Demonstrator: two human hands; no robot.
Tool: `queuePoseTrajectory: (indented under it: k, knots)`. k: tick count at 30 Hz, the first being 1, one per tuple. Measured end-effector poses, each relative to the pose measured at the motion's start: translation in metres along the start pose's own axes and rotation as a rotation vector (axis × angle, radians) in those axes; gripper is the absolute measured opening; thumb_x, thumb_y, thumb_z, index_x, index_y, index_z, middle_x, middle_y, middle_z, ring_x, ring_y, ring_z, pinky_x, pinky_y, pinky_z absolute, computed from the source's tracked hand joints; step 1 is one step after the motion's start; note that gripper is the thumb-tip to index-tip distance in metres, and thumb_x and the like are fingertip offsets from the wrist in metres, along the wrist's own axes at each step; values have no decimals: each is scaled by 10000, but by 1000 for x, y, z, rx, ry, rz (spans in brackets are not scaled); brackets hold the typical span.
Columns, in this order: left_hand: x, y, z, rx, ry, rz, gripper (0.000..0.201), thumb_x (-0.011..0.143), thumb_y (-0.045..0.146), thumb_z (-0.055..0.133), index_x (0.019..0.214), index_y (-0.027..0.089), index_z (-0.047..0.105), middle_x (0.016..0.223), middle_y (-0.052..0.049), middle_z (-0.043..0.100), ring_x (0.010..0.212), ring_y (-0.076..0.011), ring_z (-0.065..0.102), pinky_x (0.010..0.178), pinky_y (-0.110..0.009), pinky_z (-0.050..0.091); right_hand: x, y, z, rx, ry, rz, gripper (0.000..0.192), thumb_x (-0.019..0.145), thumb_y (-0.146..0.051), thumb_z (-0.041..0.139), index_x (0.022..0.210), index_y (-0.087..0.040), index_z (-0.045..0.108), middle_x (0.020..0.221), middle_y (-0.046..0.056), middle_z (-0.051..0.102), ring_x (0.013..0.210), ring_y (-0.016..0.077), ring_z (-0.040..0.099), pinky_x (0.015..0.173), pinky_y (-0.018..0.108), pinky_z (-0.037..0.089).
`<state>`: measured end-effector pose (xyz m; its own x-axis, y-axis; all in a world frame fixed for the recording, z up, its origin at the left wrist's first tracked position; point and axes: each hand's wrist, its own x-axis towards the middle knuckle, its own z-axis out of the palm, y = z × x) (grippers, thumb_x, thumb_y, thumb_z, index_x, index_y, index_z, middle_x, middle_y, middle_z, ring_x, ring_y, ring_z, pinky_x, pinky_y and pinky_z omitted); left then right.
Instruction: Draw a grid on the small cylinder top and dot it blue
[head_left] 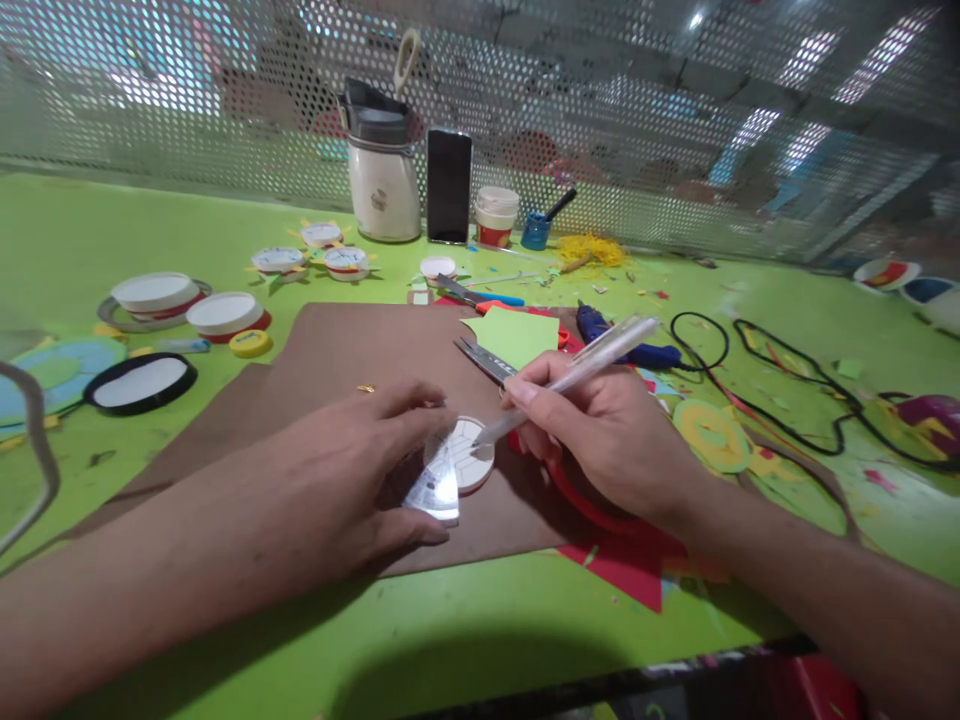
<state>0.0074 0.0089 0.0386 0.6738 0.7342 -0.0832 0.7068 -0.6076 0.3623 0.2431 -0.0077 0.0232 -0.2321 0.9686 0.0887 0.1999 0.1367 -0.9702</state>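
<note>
My right hand [600,430] grips a clear-barrelled pen [581,375], its tip on a small round white disc [474,465] marked with thin lines. My left hand [390,450] holds a clear plastic ruler [437,490] flat over the disc's left part, thumb at its near edge and fingers at its far side. Disc and ruler lie on a brown board [352,350]. Just beyond my right hand are scissors [487,362], partly hidden by the fingers, and a light green paper piece [514,333].
A blue glue gun [637,345] with a black cord lies to the right. White round lids [225,313] and a black ring [140,383] sit at left. Behind stand a white bottle [385,190], a phone [448,187], paper cups [496,215] and a blue paint pot [535,231].
</note>
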Motion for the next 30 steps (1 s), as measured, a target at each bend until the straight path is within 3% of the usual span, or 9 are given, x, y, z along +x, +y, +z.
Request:
queuePoseTrajectory:
  k: [7, 14, 30]
  knots:
    - [-1, 1, 3, 1, 10, -17, 587, 865, 416, 790, 1392, 180, 683, 1380, -165, 695, 1115, -404, 741, 992, -562, 589, 0, -3, 3, 90, -36, -20, 260, 1047, -317, 610, 808, -222, 577, 586, -59, 600, 475, 85, 527, 462, 201, 441]
    - [-2, -4, 1, 10, -9, -2, 483, 880, 396, 756, 1325, 208, 732, 1444, -161, 676, 1157, -419, 742, 965, -543, 608, -1, -2, 6, 73, -29, -39, 230, 1027, -292, 640, 815, -218, 592, 596, -56, 618, 469, 86, 544, 448, 204, 436]
    - [3, 0, -1, -16, -8, -19, 553, 831, 358, 809, 1358, 206, 739, 1408, -161, 704, 1181, -421, 740, 1038, -572, 606, -5, 5, 11, 60, -22, -42, 185, 1024, -289, 660, 861, -231, 593, 638, -65, 627, 505, 98, 540, 485, 218, 470]
